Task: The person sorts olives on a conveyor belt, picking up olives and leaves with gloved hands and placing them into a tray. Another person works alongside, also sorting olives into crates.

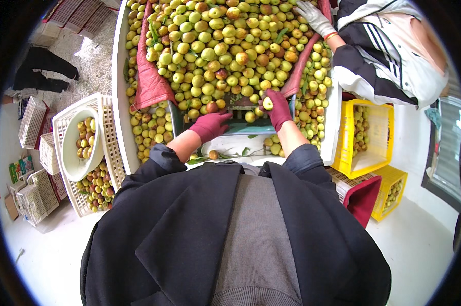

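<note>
A heap of green and reddish-brown jujubes (pixel 215 49) fills the sorting table before me, between two red padded cloth strips (pixel 150 84). Both my hands wear maroon gloves. My right hand (pixel 279 109) has a pale green jujube (pixel 268 103) in its fingers, at the right of a green-edged chute (pixel 249 127). Two or so loose jujubes (pixel 250 116) lie just left of that hand. My left hand (pixel 210 127) reaches over the left side of the chute, fingers extended, with no fruit visible in it. A reddish jujube (pixel 212 107) lies just beyond its fingers.
Side channels of the white table (pixel 120 76) hold more jujubes. A co-worker's white-gloved hand (pixel 315 17) touches the heap at upper right. Yellow crates (pixel 345 141) stand right; a white crate (pixel 108 134) with a bowl (pixel 71 153) stands left. Another person's dark-trousered legs (pixel 43 69) show far left.
</note>
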A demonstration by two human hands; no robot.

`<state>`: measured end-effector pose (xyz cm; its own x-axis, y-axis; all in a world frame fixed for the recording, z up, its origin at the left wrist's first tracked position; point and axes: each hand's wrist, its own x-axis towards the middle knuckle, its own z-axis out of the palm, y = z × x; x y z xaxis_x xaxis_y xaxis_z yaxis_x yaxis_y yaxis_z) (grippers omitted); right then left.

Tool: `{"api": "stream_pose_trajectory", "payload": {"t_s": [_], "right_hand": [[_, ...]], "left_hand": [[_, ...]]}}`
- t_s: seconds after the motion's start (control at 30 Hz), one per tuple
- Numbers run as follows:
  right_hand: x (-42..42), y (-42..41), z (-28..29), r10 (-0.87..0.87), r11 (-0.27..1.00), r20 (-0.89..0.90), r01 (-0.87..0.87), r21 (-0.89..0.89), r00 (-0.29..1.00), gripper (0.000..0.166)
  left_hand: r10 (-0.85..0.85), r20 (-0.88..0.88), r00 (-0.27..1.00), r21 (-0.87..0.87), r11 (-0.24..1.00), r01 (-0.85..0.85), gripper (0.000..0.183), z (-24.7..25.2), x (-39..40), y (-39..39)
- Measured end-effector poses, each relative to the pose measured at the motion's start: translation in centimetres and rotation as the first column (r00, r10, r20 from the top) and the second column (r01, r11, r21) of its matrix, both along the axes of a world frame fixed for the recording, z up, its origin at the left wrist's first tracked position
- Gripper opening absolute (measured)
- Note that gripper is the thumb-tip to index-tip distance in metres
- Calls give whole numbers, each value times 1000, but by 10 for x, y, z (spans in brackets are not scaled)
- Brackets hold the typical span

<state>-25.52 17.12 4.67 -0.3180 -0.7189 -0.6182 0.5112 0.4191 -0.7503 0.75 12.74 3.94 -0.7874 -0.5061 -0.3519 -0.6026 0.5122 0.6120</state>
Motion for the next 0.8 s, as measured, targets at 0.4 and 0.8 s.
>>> {"api": "stream_pose_trajectory", "payload": {"t_s": [0.4, 0.8], "right_hand": [[37, 3, -14, 409, 912, -291, -383, 145, 865, 58], [58, 8, -7, 465, 872, -419, -486, 63, 780, 42]], "left_hand": [[162, -24, 986, 174, 972, -156, 37, 0, 20, 1], [275, -293, 916, -1, 958, -287, 27, 2, 21, 2]]}}
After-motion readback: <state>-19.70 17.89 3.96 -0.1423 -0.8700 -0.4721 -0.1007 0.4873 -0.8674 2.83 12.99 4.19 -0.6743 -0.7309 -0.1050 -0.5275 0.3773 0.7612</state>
